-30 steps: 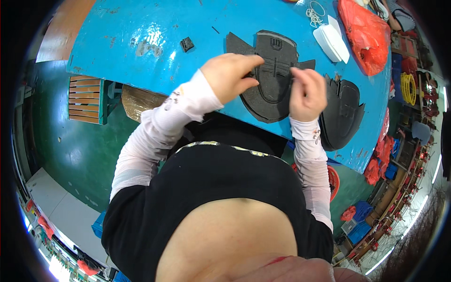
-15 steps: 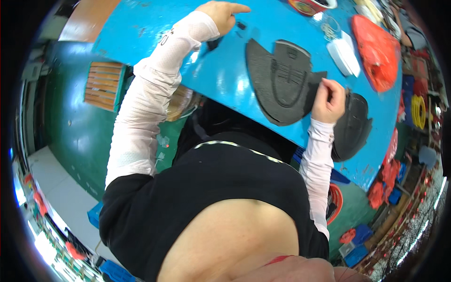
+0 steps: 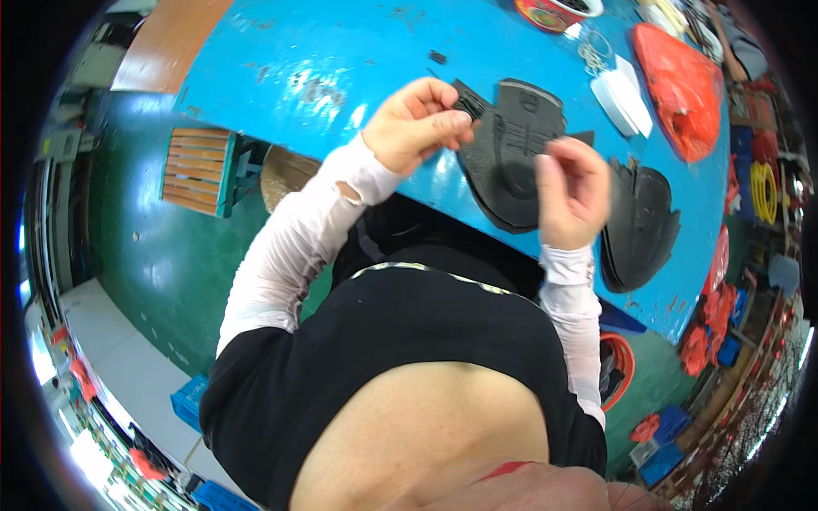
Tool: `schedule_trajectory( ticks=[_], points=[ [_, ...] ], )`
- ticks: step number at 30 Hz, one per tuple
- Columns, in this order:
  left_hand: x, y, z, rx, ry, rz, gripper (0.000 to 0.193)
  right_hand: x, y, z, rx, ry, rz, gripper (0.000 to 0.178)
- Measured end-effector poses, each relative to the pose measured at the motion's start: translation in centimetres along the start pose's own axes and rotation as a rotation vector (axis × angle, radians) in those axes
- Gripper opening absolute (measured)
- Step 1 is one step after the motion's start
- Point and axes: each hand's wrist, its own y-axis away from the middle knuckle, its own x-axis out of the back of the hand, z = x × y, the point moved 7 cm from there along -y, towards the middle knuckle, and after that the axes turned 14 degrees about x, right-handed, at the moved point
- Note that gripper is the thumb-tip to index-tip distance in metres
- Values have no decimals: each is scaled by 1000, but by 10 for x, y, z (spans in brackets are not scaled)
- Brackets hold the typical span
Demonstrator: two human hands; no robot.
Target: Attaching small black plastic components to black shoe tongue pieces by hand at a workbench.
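My left hand (image 3: 416, 132) is closed in a pinch on a small black textured piece (image 3: 469, 100). It holds this over the left edge of a stack of black moulded sheets (image 3: 524, 149), which look like shoe uppers with raised lines on them. Over the right side of that stack is my right hand (image 3: 575, 194), its fingers curled and the thumb close to the index finger. Whether anything sits between those fingertips I cannot make out. Another pile of black moulded pieces (image 3: 641, 226) lies to the right. One more small black piece (image 3: 437, 57) rests beyond my left hand.
A blue table (image 3: 298, 72) carries everything. At its far right are a red tub (image 3: 554, 13), a white box (image 3: 620, 102) with a cord, and a red plastic bag (image 3: 677, 94). A slatted wooden stool (image 3: 198, 170) stands on the green floor at the left.
My left hand has come back from the far side, nearer and to the right, and now holds a small black piece. My right hand has shifted slightly left, over the stack.
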Motion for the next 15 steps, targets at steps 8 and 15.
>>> schedule_trajectory(
  ticks=[8,15],
  points=[
    [-49,-11,-28,-38,8,-137,32,-6,13,6,-366,-448,67,21],
    [-55,-13,-39,22,-140,-117,32,0,24,14,-489,-523,54,19]
  ],
)
